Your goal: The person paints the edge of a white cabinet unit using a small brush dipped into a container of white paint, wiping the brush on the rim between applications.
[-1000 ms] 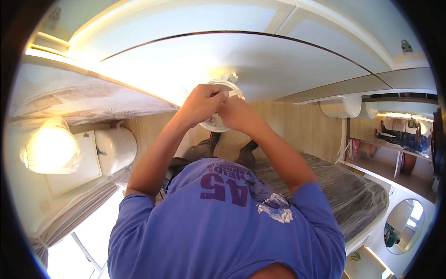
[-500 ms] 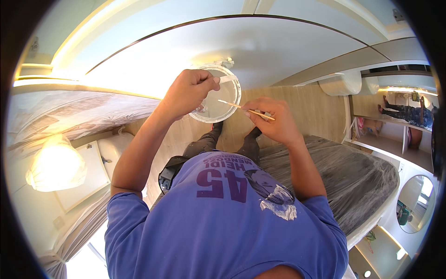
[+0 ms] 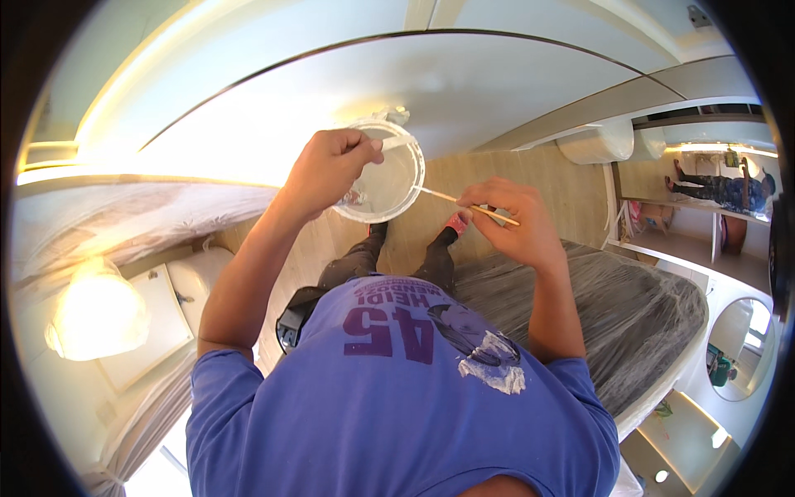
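Observation:
My left hand (image 3: 331, 170) is closed at the left side of a round, translucent white bucket (image 3: 420, 166). Between thumb and fingers it pinches a flat whitish strip (image 3: 398, 143), which looks like the bucket's handle and crosses to the far rim. Pale residue coats the inside, and a small lump shows near my left fingers, too unclear to name. In my right hand (image 3: 517, 219) is a thin paintbrush (image 3: 447, 197) with a wooden handle, gripped by thumb and fingertips. Its white-coated tip points left, at the bucket's right rim.
A smooth pale panel wall (image 3: 464, 91) rises just beyond the bucket. Plastic-wrapped dark furniture (image 3: 596, 306) stands close on my right. Plastic sheeting (image 3: 124, 207) covers a surface at left, above a glowing lamp (image 3: 99, 319). My feet are on a wood-look floor (image 3: 530, 178).
My right hand has moved right and slightly down, drawing the brush tip from over the bucket's opening to its right rim. My left hand and the bucket have shifted slightly left and down.

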{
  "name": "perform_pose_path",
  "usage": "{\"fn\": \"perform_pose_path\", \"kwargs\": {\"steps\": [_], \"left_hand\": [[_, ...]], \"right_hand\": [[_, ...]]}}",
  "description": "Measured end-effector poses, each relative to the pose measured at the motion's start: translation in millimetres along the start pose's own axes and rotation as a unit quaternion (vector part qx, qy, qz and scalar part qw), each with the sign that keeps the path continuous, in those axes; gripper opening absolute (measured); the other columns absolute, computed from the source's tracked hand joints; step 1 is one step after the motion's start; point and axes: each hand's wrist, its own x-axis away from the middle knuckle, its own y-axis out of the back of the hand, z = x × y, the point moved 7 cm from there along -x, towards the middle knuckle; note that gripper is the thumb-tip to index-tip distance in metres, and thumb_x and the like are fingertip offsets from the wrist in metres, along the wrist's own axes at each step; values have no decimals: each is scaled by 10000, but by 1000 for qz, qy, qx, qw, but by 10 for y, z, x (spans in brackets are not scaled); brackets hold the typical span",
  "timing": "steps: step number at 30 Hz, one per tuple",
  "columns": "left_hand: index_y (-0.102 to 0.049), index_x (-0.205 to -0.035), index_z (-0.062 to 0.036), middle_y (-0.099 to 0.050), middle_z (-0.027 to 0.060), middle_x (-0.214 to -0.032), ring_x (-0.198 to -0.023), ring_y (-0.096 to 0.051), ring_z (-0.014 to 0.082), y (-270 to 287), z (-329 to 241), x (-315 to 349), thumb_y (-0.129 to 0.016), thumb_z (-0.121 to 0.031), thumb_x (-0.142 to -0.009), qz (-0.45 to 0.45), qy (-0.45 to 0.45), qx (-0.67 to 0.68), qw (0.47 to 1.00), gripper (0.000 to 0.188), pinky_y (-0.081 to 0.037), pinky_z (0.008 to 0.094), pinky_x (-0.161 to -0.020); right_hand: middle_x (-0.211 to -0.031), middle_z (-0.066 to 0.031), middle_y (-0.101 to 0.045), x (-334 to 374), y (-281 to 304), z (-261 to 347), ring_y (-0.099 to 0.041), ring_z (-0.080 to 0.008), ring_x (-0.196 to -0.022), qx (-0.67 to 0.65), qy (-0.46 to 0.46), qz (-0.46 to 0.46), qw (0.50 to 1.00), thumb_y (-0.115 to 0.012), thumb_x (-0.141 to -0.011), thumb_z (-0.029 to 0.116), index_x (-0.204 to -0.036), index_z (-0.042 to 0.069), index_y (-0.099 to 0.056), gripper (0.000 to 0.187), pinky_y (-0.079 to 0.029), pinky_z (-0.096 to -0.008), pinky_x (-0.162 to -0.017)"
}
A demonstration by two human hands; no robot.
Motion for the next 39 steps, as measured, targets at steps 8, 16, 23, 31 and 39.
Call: {"fn": "perform_pose_path", "kwargs": {"steps": [8,16,23,31,39], "left_hand": [[-735,-946,59,-445,-31,-586,-493,-409,61,3,112,36,-658,-222,-1041,-17,18,35,999,307,-510,301,-484],[-703,-953,24,-418,-64,-567,-487,-348,47,-25,212,-4,-687,-275,-1052,-15,13,57,998,316,-375,256,-515],[-708,-949,13,-456,-50,-576,-477,-373,58,101,467,130,-679,-258,-1054,-73,22,93,993,292,-417,270,-510],[-708,-954,18,-481,-28,-588,-494,-445,94,159,838,272,-683,-278,-1047,-108,66,45,991,311,-442,280,-517],[-724,-957,31,-429,-52,-574,-498,-373,66,190,1013,286,-678,-248,-1053,-126,82,56,987,299,-396,270,-521]], "right_hand": [[-947,-78,-782,83,-34,-441,-717,-154,-865,-151,-82,-19,985,-747,-929,111,-1060,17,-771,162,-566,-318,-796],[-986,-42,-775,156,-301,-811,-707,-118,-934,-241,-64,-7,968,-718,-974,92,-1078,26,-757,129,-555,-294,-856],[-1034,-107,-762,167,345,-1011,-692,-167,-959,-483,34,-191,854,-698,-998,36,-1105,-7,-733,120,-562,-350,-897],[-1033,-131,-762,-34,1664,-813,-733,-182,-993,-389,215,-483,755,-733,-977,-7,-1109,-32,-703,139,-589,-324,-895],[-995,-101,-755,-241,2022,-637,-758,-186,-963,-256,296,-590,707,-697,-994,0,-1072,-17,-689,80,-588,-316,-852]]}}
